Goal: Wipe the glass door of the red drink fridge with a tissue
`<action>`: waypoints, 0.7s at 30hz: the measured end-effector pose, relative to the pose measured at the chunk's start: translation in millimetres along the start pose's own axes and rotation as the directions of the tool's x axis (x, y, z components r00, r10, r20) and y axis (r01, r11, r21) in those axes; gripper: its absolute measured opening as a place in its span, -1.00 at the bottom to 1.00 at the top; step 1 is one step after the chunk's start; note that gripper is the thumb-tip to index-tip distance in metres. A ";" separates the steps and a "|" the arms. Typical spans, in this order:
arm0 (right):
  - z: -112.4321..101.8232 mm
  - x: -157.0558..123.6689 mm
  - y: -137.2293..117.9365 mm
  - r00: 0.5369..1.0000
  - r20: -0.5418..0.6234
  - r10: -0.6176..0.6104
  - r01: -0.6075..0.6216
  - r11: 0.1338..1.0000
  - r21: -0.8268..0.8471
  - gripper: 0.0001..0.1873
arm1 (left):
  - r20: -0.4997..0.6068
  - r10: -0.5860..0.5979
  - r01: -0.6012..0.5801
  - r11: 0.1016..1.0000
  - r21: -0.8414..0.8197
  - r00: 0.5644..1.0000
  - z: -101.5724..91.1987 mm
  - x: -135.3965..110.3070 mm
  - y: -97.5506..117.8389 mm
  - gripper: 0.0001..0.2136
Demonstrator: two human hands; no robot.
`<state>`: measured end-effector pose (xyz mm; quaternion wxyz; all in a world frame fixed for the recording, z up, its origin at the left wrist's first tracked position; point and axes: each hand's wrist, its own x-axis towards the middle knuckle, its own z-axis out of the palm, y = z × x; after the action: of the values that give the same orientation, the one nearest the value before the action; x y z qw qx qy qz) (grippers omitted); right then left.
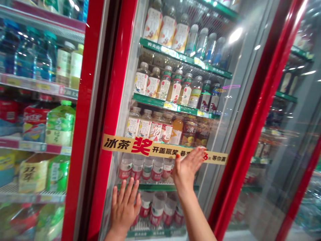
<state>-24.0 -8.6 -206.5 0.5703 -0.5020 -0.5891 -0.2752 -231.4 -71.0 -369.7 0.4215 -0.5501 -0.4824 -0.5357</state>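
Observation:
My left hand (125, 204) is spread flat with its fingers up, at the lower left of a glass fridge door (227, 110) in a red frame. To its right my right hand (187, 169) lies over a yellow banner strip (165, 150) that runs across the door. Its fingers are stretched out together, the thumb apart, and cover part of the printing. Neither hand holds anything. Behind the glass stand water bottles (157, 169) with red and white labels, close to both hands. Whether the palms press on the glass I cannot tell.
Tea bottles (141, 78) and other drinks fill the green-edged shelves (175, 103) above. At left another fridge section holds large drink bottles (61, 122), beyond a red post (85, 100). A slanted red door frame (260, 110) stands at right, with more shelves behind glass.

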 end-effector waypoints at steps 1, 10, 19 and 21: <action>4.5 -4.9 -27.6 0.998 0.014 -0.068 0.067 0.998 0.013 0.04 | 0.007 0.009 -0.009 1.000 -0.005 1.000 0.3 -1.5 -1.8 -0.29; 6.5 -37.3 -75.5 0.862 0.129 -0.490 0.486 0.872 0.062 0.07 | 0.002 0.003 -0.003 0.999 -0.054 1.000 3.6 -11.3 -7.6 -0.27; -3.2 1.6 28.0 0.997 -0.070 0.027 -0.031 0.998 -0.055 -0.04 | 0.017 -0.002 0.002 1.000 0.025 1.000 -4.3 1.4 -0.2 -0.27; 3.0 -25.4 -20.6 0.965 -0.028 -0.262 0.260 0.964 -0.058 0.04 | 0.021 0.024 -0.025 0.999 0.040 0.999 -4.4 0.4 -3.6 -0.26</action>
<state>-47.8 -20.1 -226.1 0.5258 -0.4300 -0.6324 -0.3725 -235.8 -74.7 -369.2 0.4339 -0.5530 -0.4907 -0.5150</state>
